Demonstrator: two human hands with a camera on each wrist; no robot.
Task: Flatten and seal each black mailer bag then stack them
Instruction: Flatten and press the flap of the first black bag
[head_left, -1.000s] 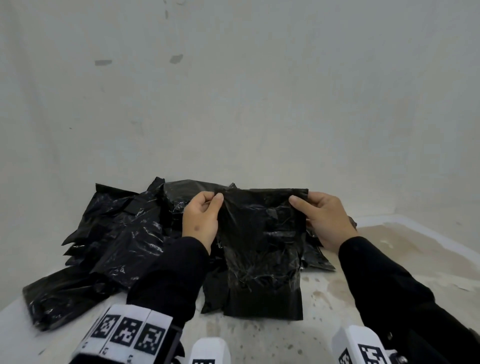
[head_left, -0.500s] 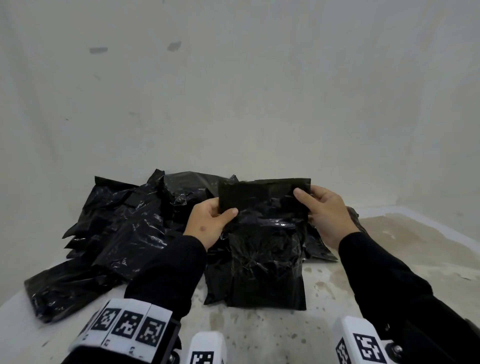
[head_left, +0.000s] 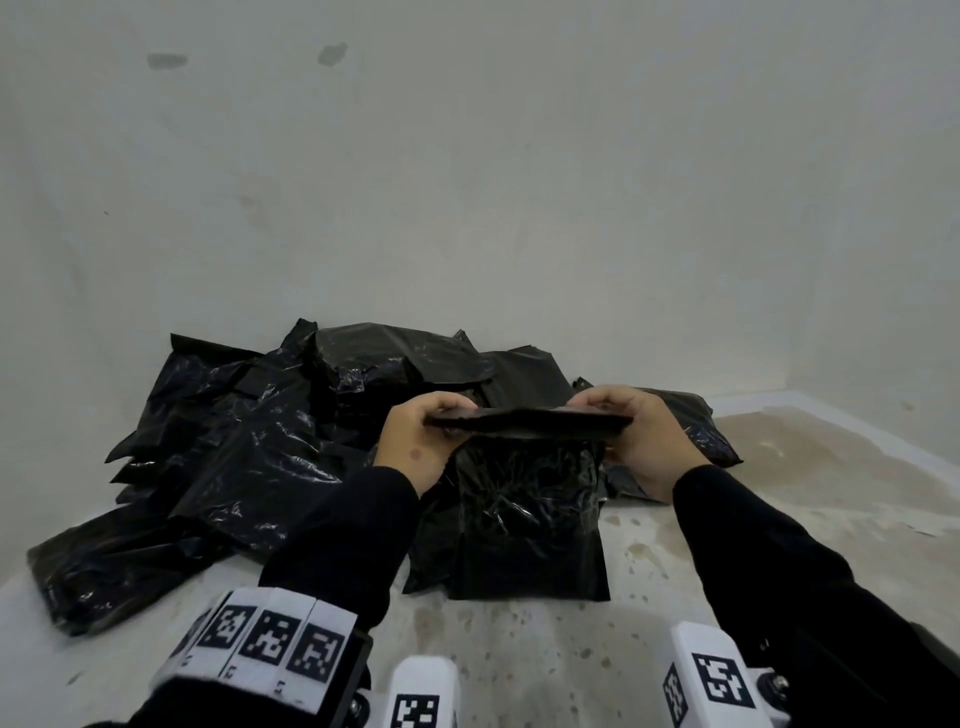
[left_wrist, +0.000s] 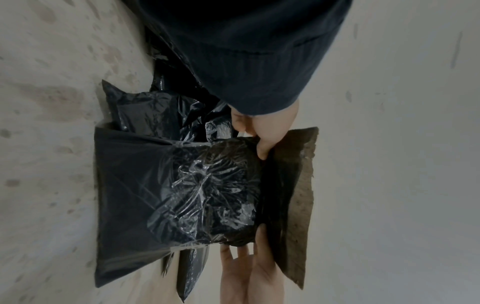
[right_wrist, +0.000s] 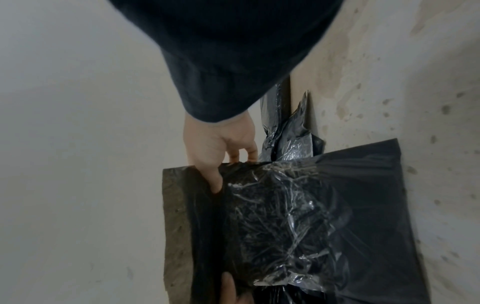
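A black mailer bag (head_left: 524, 514) stands on its bottom edge on the table, leaning against the pile. Its top flap (head_left: 524, 420) is bent over toward me, nearly level. My left hand (head_left: 426, 431) pinches the flap's left end and my right hand (head_left: 641, 428) pinches its right end. In the left wrist view my left hand (left_wrist: 249, 257) has its thumb on the fold, fingers behind the bag (left_wrist: 182, 185), and the flap's brownish inner strip (left_wrist: 298, 185) shows. In the right wrist view my right hand (right_wrist: 228, 288) sits at the bag's (right_wrist: 311, 216) fold.
A loose pile of crumpled black mailer bags (head_left: 260, 441) fills the back left of the stained white table (head_left: 779, 519), against a white wall (head_left: 467, 182). One bag (head_left: 696, 431) lies behind my right hand. The table's raised rim (head_left: 857, 421) runs along the right.
The flap stood upright before; both hands have tipped it over toward me and moved slightly down. The bag's body has stayed in place.
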